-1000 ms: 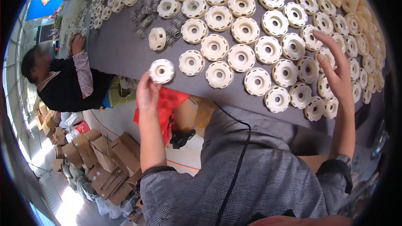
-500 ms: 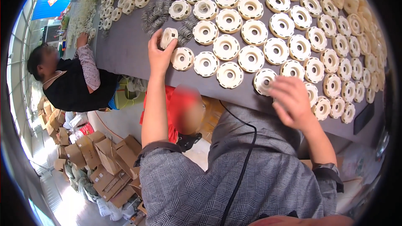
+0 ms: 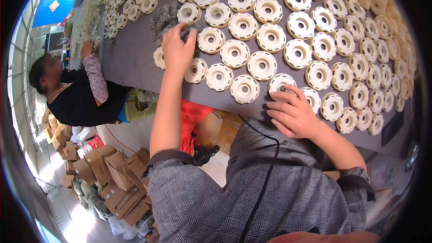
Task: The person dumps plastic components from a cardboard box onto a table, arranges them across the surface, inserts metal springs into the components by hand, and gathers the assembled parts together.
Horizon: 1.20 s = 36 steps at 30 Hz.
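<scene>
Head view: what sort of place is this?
Probably an assembly workshop: cream, round plastic parts lie in rows across a grey tabletop, coiled grey metal springs lie heaped beside them, and brown cardboard boxes are piled off to the left.

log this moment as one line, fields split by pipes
left hand: open, at springs | right hand: open, at disc near edge | table: many more discs | co-worker: at left

Smooth plastic discs (image 3: 279, 38), metal wire springs (image 3: 164, 17), matt grey tabletop (image 3: 135, 56), cardboard boxes (image 3: 95, 167)
</scene>
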Motion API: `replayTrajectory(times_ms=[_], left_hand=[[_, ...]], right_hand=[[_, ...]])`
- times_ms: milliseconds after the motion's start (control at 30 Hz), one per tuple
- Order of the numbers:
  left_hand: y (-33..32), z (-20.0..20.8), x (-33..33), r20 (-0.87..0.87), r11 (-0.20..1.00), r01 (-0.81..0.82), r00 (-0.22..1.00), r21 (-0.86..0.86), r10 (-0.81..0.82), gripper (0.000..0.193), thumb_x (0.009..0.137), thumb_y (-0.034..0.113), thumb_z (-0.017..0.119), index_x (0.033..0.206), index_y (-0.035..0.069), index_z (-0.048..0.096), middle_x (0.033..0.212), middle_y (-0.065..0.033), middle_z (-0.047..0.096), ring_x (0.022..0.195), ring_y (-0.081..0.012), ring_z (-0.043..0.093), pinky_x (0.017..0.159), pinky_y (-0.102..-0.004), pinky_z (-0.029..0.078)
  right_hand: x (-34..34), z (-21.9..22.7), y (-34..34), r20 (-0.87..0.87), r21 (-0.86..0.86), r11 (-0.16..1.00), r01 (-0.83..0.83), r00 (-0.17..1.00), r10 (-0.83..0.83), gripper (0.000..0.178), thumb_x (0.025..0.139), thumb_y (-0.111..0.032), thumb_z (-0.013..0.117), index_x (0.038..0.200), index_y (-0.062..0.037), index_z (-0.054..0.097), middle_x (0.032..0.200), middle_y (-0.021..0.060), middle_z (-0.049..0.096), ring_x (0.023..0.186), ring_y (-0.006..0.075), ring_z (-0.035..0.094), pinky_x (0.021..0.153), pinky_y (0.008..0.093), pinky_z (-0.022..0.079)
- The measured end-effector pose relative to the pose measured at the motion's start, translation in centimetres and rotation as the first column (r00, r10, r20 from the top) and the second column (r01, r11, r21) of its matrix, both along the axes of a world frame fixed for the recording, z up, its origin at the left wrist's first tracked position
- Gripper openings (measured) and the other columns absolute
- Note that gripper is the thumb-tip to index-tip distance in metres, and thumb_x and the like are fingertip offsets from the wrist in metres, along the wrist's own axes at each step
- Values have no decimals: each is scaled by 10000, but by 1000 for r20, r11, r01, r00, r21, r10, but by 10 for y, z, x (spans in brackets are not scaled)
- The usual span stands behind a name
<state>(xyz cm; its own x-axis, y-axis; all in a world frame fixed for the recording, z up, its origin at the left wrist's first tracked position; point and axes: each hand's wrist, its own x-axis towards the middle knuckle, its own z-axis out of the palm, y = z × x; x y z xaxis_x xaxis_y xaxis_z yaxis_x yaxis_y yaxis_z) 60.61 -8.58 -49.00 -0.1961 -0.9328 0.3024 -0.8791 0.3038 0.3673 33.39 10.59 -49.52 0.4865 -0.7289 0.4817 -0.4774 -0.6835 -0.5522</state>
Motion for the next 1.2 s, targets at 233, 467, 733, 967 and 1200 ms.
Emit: replayTrajectory(times_ms=[233, 467, 733, 967, 1200], left_hand=[[-30, -21, 5, -325, 957, -90, 928, 275, 181, 307, 725, 160, 658, 953, -16, 550, 869, -81, 591, 702, -192, 565, 681, -312, 469], [-8, 11, -10, -277, 995, -55, 958, 88, 77, 329, 729, 33, 648, 1043, -33, 571, 881, -53, 565, 773, -85, 510, 724, -213, 438], [80, 13, -11, -875, 992, 56, 479, 113, 72, 264, 808, 0, 594, 1062, -21, 524, 1016, -99, 586, 890, -137, 571, 796, -249, 459], [115, -16, 22, -587, 986, -146, 792, 83, 167, 373, 735, -41, 631, 1095, 3, 546, 1004, -69, 559, 932, -150, 525, 834, -272, 421], [103, -12, 23, -289, 993, -92, 951, 73, 109, 295, 712, 4, 650, 1002, 28, 607, 975, -64, 568, 904, -167, 535, 793, -275, 419]], right_hand=[[23, 8, -11, 257, -123, 992, -18, 965, 49, 236, 640, -115, 659, 856, -32, 614, 924, 79, 604, 850, 214, 588, 683, 336, 476], [46, -3, -31, 410, -21, 998, -55, 910, 59, 296, 679, -42, 613, 973, -56, 588, 932, 66, 606, 807, 215, 609, 612, 299, 501], [28, 0, -38, 517, 137, 990, -17, 854, -57, 331, 681, 25, 578, 1003, -52, 596, 896, 65, 619, 691, 233, 621, 553, 310, 504], [27, 0, -37, 429, 74, 996, -39, 903, 4, 298, 646, 70, 570, 931, -8, 614, 865, 109, 633, 627, 236, 620, 507, 296, 484], [29, -2, -37, 423, 35, 999, 23, 906, -35, 279, 640, -4, 606, 915, -47, 622, 812, 64, 619, 609, 212, 602, 478, 300, 472]])
